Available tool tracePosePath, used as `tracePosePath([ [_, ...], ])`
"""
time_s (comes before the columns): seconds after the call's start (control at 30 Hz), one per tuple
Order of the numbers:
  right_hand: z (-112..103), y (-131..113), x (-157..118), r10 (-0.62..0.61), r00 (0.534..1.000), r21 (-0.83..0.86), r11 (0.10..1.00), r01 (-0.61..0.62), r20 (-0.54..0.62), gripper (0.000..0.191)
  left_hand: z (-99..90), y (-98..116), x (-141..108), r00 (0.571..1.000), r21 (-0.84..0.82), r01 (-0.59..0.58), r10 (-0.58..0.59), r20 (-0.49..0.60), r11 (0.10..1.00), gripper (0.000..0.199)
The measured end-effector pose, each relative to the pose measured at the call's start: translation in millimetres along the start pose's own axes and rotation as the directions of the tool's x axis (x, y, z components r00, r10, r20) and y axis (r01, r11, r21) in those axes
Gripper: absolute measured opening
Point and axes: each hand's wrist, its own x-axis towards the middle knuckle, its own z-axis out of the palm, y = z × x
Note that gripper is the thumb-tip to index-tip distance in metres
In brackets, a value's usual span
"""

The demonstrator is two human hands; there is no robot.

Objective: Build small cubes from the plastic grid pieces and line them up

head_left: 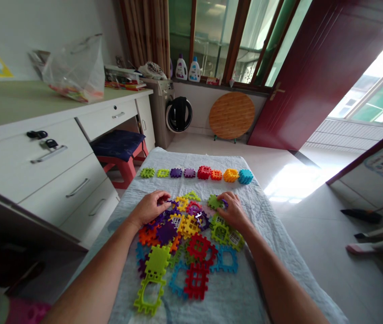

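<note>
A loose pile of coloured plastic panels with notched edges lies on a cloth-covered table (245, 283). Yellow panels (190, 226), red ones (197, 281) and a solid lime one (158, 261) are among them. My left hand (151, 207) rests at the pile's far left edge, fingers curled beside purple pieces; whether it grips one is hidden. On the far right side, my right hand (232, 208) has its fingers on a green panel (214, 202), with a bit of purple under them. Beyond both hands runs a row of small stacks, from green (147, 173) to red (204, 172) to blue (245, 176).
A white desk (56, 157) with a plastic bag (79, 74) stands at left, a stool (120, 146) beside it. Behind the table are a washing machine (164, 112) and a round wooden board (232, 115). A red door (289, 99) is at right.
</note>
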Motion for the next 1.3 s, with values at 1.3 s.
tracePosePath([
  [1.3, -8, 12, -3, -0.058, 0.993, 0.020, 0.998, 0.057, 0.106, 0.056, 0.4, 3, 2, 1.000, 0.024, -0.001, 0.001, 0.010, 1.000, 0.029],
])
